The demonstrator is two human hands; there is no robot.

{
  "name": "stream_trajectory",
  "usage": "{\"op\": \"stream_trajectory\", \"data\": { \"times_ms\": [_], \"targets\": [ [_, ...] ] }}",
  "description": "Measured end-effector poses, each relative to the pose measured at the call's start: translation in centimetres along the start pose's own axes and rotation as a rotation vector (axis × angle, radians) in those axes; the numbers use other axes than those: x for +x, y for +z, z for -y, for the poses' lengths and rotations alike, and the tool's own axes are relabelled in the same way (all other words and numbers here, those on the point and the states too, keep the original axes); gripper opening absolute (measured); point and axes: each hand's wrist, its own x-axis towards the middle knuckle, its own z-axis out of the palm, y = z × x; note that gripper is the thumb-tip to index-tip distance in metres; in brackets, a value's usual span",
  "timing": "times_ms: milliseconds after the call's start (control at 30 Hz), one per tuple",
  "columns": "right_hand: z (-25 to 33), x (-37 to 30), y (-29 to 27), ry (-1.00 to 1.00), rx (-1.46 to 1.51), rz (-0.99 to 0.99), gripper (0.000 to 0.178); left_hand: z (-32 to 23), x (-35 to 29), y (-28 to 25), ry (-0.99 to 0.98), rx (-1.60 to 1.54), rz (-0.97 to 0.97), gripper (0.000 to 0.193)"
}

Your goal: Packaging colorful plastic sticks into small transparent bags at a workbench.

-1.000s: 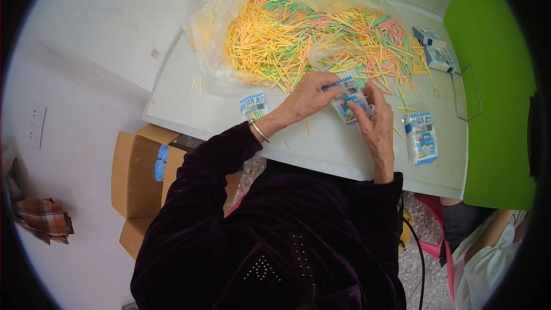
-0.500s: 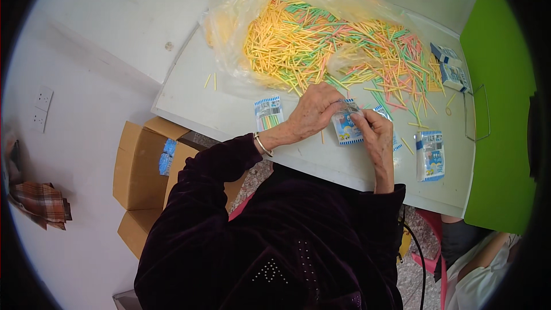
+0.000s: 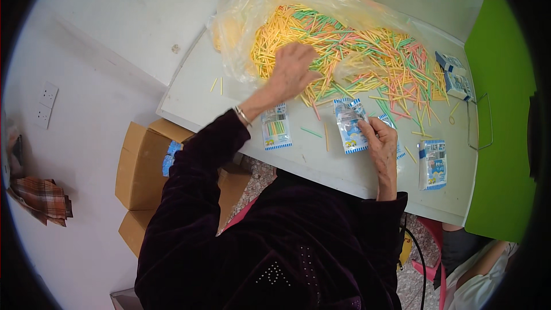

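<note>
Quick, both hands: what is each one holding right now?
Left hand: fingers curled down into the coloured sticks; grip cannot be told.
Right hand: holding a small printed packet.

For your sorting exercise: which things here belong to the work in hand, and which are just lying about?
In use: left hand on the coloured sticks; right hand holding a small packet; clear plastic bag.

Lying about: cardboard boxes, plaid cloth, wall sockets, wire loop.

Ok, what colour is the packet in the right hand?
Clear packet with blue-and-white print, pinched by the right hand; head view.
</note>
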Motion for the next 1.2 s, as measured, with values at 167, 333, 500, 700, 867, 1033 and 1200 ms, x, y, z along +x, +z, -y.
{"op": "stream_trajectory", "data": {
  "times_ms": [167, 333, 500, 700, 867, 1033, 1200],
  "targets": [
    [0.2, 0.0, 0.3, -0.018, -0.027, 0.004, 0.022, 3.3, 1.5, 1.0, 0.082, 0.687, 0.285, 0.044],
    [0.4, 0.0, 0.1, 0.028, -0.015, -0.004, 0.023, 4.3, 2.5, 2.7, 0.194, 0.816, 0.261, 0.043],
    [0.1, 0.0, 0.2, 0.009, -0.016, -0.01, 0.022, 5.3, 3.5, 3.7, 0.28, 0.941, 0.199, 0.04],
    [-0.5, 0.1, -0.1, -0.002, -0.004, -0.027, 0.022, 4.5, 3.7, 3.0, 0.208, 0.853, 0.28, 0.046],
    [-0.7, 0.2, -0.2, 0.0, 0.006, -0.023, 0.022, 4.4, 3.7, 2.0, 0.178, 0.8, 0.208, 0.032],
    [-0.2, 0.2, -0.2, 0.026, 0.031, -0.019, 0.023, 6.2, 3.4, 2.0, 0.053, 0.676, 0.195, 0.021],
    [-0.3, 0.3, -0.4, 0.058, 0.085, -0.014, 0.022, 5.9, 4.4, 0.2, -0.3, 0.29, 0.214, 0.021]
  ]
}}
